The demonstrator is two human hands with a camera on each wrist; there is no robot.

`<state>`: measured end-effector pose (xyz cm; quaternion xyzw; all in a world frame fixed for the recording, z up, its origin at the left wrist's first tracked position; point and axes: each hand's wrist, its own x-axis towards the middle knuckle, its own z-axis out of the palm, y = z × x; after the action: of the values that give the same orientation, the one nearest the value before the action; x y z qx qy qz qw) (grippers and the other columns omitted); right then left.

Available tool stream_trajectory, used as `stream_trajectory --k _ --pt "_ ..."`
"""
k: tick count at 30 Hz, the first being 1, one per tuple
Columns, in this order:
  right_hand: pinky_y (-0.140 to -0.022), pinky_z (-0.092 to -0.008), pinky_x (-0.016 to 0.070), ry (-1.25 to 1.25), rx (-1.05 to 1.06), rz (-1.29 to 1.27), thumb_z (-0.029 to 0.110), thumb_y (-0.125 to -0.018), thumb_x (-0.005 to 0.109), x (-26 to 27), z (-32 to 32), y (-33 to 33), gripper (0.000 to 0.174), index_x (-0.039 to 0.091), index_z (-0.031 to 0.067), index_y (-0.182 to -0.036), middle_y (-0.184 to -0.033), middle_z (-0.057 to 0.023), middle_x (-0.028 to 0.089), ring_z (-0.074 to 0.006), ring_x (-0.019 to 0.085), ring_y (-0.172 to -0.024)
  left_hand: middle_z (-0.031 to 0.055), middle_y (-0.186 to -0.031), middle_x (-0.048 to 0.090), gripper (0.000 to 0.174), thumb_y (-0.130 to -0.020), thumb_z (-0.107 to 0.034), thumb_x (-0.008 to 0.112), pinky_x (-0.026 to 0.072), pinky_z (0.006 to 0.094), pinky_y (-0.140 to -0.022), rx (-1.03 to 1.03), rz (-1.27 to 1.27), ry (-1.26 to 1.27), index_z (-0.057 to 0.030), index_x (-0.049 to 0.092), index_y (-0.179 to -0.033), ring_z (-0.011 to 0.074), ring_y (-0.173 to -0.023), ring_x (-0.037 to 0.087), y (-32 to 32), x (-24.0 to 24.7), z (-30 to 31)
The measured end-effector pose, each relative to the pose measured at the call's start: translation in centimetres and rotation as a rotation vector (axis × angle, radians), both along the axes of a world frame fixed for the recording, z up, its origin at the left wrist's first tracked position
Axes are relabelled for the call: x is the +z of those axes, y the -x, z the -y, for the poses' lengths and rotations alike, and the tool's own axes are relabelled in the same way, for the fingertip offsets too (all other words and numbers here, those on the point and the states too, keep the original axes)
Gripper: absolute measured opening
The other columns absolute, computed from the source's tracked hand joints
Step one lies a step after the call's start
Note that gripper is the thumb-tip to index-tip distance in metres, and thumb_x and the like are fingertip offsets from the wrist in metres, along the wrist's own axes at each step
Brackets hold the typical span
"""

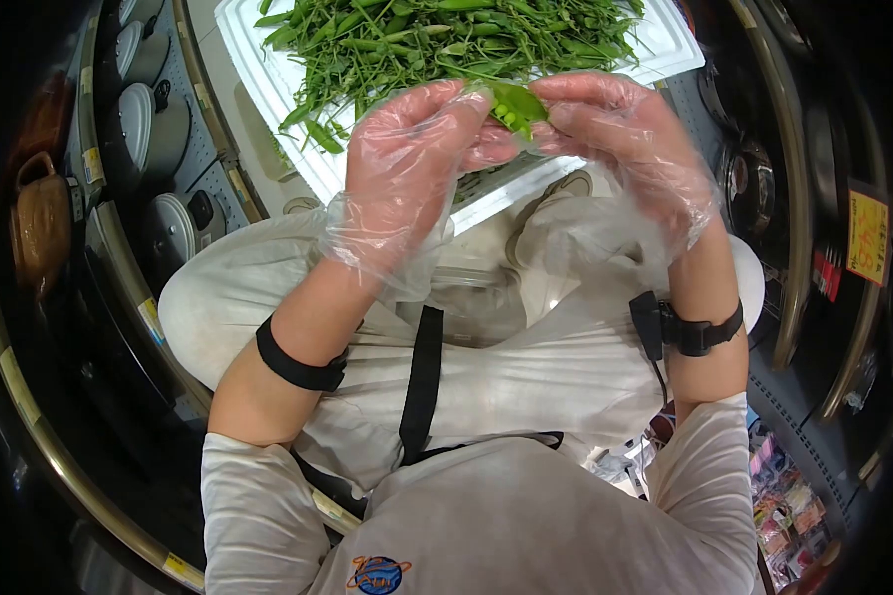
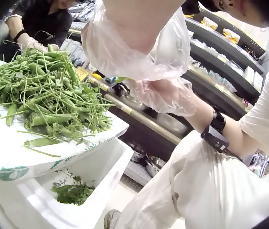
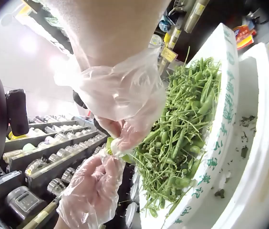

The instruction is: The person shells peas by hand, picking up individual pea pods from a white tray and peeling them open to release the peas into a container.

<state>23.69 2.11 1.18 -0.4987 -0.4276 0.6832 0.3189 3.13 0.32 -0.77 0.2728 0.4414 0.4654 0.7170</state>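
Observation:
A split green pea pod (image 1: 515, 109) with round peas showing inside is held between both hands, over the near edge of the heap. My left hand (image 1: 407, 149), in a clear plastic glove, pinches the pod's left side. On the other side, my gloved right hand (image 1: 625, 124) pinches it between thumb and fingers. The right wrist view shows the pod (image 3: 110, 145) between the fingertips of both hands. Just beyond lies a tangled pile of pea pods and stems (image 1: 446, 40) on a white foam lid (image 1: 258, 74). Glove plastic hides most of the pod in the left wrist view.
Below the lid, a white foam box (image 2: 108, 183) contains green scraps (image 2: 75, 191). Shelves with pots (image 1: 154, 129) stand at the left, and more shelving (image 1: 843, 198) at the right. Across the pile, another person (image 2: 44, 24) in dark clothing has a gloved hand at the greens.

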Motion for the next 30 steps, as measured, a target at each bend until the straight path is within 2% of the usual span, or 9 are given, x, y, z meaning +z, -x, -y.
stream_trajectory --k 3,8,12,19,24,28,30 --pt "-0.086 -0.0283 0.0559 0.049 -0.032 -0.052 0.007 -0.09 0.064 0.1 -0.1 0.2 0.032 0.061 -0.0044 -0.119 -0.107 -0.011 0.068 -0.0187 0.069 -0.093 0.0143 -0.092 0.068 0.026 -0.094 -0.013 0.063 0.0586 0.0293 -0.078 -0.01 -0.021 -0.006 0.0068 0.059 -0.111 0.0202 -0.081 0.07 0.5 0.3 0.2" --pt "-0.086 -0.0294 0.0565 0.074 0.0 -0.097 0.006 -0.089 0.063 0.1 -0.4 0.3 0.035 0.059 -0.0041 -0.122 -0.109 -0.0122 0.068 -0.0211 0.069 -0.096 0.0147 -0.092 0.068 0.027 -0.095 -0.014 0.062 0.0581 0.0287 -0.078 0.018 0.001 -0.019 0.0072 0.059 -0.111 0.0203 -0.081 0.07 1.2 0.2 0.2" --pt "-0.086 -0.0295 0.0566 0.091 0.02 -0.097 0.006 -0.089 0.064 0.5 -0.7 0.3 0.034 0.06 -0.0025 -0.122 -0.11 -0.0124 0.067 -0.0206 0.069 -0.096 0.0144 -0.091 0.068 0.028 -0.095 -0.015 0.062 0.0566 0.0281 -0.078 0.048 -0.058 -0.019 0.0072 0.058 -0.112 0.0199 -0.081 0.069 1.6 0.7 0.4" --pt "-0.085 -0.0293 0.0573 0.116 0.019 -0.152 0.007 -0.089 0.065 1.1 -1.6 1.4 0.035 0.059 -0.0006 -0.123 -0.111 -0.0135 0.067 -0.0192 0.069 -0.096 0.0147 -0.092 0.067 0.028 -0.096 -0.016 0.06 0.0555 0.0285 -0.079 0.141 -0.003 -0.028 0.007 0.058 -0.111 0.0198 -0.082 0.069 4.1 1.2 0.8" --pt "-0.084 -0.0303 0.0582 0.126 0.093 -0.216 0.008 -0.089 0.067 0.9 -2.9 4.1 0.042 0.054 -0.002 -0.128 -0.113 -0.0146 0.066 -0.0199 0.068 -0.097 0.0158 -0.095 0.066 0.027 -0.097 -0.015 0.058 0.0573 0.0313 -0.08 0.195 -0.066 -0.084 0.0071 0.059 -0.112 0.0228 -0.085 0.069 7.4 1.9 1.3" --pt "-0.09 -0.0301 0.0562 0.103 0.134 -0.155 0.01 -0.09 0.067 0.3 -3.8 8.8 0.048 0.048 -0.0061 -0.131 -0.117 -0.0173 0.063 -0.0214 0.066 -0.103 0.0166 -0.097 0.066 0.027 -0.097 -0.014 0.057 0.0579 0.0325 -0.081 0.271 -0.055 -0.139 0.0074 0.06 -0.113 0.0238 -0.087 0.069 10.8 2.3 2.3" --pt "-0.095 -0.0286 0.0536 0.087 0.167 -0.103 0.012 -0.089 0.069 -0.6 -4.4 12.1 0.051 0.046 -0.0092 -0.129 -0.117 -0.0175 0.062 -0.022 0.065 -0.106 0.0173 -0.1 0.066 0.028 -0.098 -0.014 0.056 0.0578 0.0334 -0.082 0.301 -0.13 -0.131 0.0073 0.059 -0.115 0.0243 -0.089 0.068 12.8 2.4 2.6"
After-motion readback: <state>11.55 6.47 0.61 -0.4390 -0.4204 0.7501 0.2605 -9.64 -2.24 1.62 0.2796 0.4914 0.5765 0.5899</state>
